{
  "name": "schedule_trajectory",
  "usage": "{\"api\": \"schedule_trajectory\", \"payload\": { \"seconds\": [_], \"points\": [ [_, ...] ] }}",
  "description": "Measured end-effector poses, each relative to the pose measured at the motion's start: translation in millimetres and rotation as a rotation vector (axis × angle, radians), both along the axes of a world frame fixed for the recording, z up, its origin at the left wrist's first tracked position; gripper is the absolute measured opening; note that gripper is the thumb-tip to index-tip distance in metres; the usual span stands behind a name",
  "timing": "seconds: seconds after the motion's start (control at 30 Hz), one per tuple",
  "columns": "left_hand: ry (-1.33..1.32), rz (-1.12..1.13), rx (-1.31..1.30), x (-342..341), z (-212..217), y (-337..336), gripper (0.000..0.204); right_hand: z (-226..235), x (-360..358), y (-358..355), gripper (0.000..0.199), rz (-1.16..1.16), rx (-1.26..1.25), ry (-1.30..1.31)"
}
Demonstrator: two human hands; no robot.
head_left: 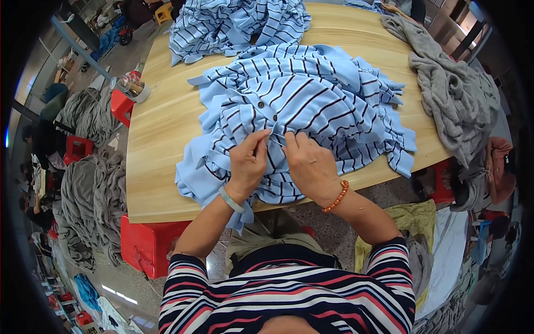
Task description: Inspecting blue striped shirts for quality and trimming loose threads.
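A light blue knit garment (311, 106) with dark and white stripes lies bunched in front of me on top of similar ones. Dark buttons (261, 104) run down its front edge. My left hand (248, 162) is closed in a pinch at this edge, just below the lowest visible button. Close beside it, my right hand (311, 165) has its fingers pressed together over the same spot. A thin pale sliver shows between the two hands at the right fingertips, too small to name. The palms and most of the garment's lower edge are hidden under the hands.
Another striped heap (236, 28) lies at the table's far side. Grey knitwear (453, 89) hangs over the right edge. A container with small items (136, 89) stands at the left edge of the wooden table (161, 145). Red stools (147, 245) and grey heaps (92, 195) are around it.
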State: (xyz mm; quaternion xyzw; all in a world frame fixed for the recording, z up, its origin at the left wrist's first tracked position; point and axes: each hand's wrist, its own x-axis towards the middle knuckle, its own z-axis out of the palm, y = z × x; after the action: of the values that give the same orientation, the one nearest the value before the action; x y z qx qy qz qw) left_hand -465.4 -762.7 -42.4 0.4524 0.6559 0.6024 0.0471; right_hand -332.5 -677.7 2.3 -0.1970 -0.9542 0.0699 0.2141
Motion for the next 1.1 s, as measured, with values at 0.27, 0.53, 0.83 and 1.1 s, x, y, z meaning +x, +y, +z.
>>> {"api": "schedule_trajectory", "payload": {
  "seconds": [0.27, 0.53, 0.83, 1.1],
  "points": [
    [0.34, 0.018, 0.087, -0.9, -12.3, -1.9, 0.02, -23.8, -20.0, 12.7, 0.018, 0.072, -0.317, 0.172],
    [-0.382, -0.039, 0.123, -0.5, 10.5, -10.7, 0.013, -6.1, -2.0, 8.3, 0.023, 0.057, -0.279, 0.155],
    [-0.811, -0.218, 0.116, -30.5, -4.2, -25.3, 0.02, 5.9, 0.5, -1.8, 0.022, 0.062, -0.255, 0.086],
    [-0.678, -0.158, 0.074, -20.9, 1.0, -20.5, 0.02, 8.0, -9.6, -3.4, 0.02, 0.067, -0.214, 0.035]
  ]
}}
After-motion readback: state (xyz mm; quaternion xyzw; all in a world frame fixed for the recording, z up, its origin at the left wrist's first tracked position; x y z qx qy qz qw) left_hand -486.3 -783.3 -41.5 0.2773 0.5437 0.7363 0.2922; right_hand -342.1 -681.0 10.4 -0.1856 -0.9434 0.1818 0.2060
